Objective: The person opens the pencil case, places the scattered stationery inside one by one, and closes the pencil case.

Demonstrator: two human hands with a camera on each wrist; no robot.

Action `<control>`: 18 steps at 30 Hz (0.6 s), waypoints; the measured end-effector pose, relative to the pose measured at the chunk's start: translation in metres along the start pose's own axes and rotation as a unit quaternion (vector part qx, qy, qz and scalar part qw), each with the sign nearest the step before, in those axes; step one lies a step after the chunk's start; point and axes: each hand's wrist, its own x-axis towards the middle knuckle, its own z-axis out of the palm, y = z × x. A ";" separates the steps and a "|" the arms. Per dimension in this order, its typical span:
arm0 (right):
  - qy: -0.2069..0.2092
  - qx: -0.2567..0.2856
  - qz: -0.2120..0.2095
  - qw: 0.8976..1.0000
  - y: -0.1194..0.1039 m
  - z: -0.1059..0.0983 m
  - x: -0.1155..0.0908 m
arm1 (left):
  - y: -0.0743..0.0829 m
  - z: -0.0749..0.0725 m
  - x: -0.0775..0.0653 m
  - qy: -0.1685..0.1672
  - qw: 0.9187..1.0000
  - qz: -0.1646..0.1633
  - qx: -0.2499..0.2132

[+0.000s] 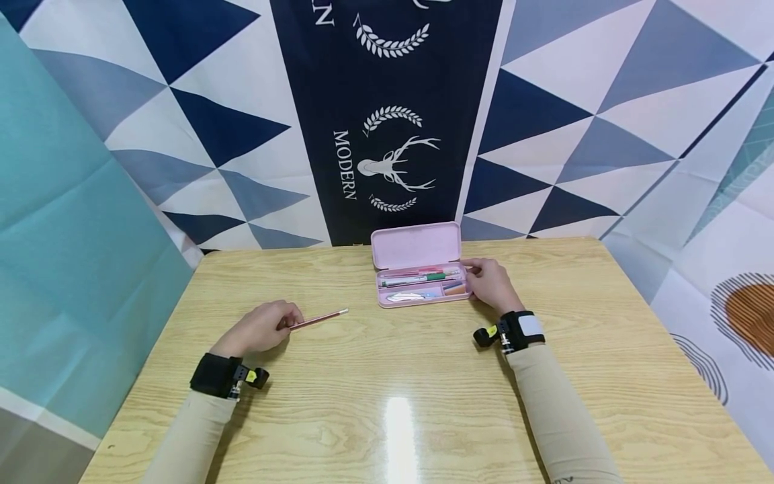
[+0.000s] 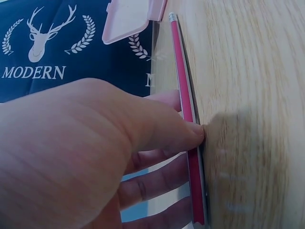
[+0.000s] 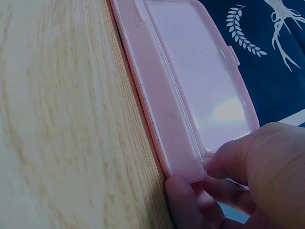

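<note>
In the head view, my left hand [image 1: 263, 327] pinches a red striped pencil [image 1: 320, 318] low over the table's left half. Its pale eraser end points right, toward the pencil case. The left wrist view shows the thumb across the pencil [image 2: 183, 71] with fingers behind it. A pink pencil case [image 1: 416, 246] lies with its lid raised at the table's back. My right hand [image 1: 491, 284] holds the case's right end, thumb at the rim and fingers against the end wall. Inside lie a green-and-white pen [image 1: 417, 278], an orange block [image 1: 455, 290] and a white-and-blue item [image 1: 406, 296].
The wooden table [image 1: 338, 396] ends at a patterned cloth backdrop [image 1: 387, 87] right behind the pencil case. A teal cloth [image 1: 66, 222] hangs along the left side, and a light patterned cloth [image 1: 713, 269] along the right.
</note>
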 end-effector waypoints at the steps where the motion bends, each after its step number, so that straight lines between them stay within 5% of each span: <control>1: 0.000 0.000 0.000 1.000 0.000 0.000 0.000 | 0.000 0.000 0.000 0.001 1.000 0.000 0.000; 18: 0.005 -0.003 -0.004 1.000 0.002 0.001 0.000 | 0.000 -0.003 0.000 0.031 1.000 -0.001 -0.003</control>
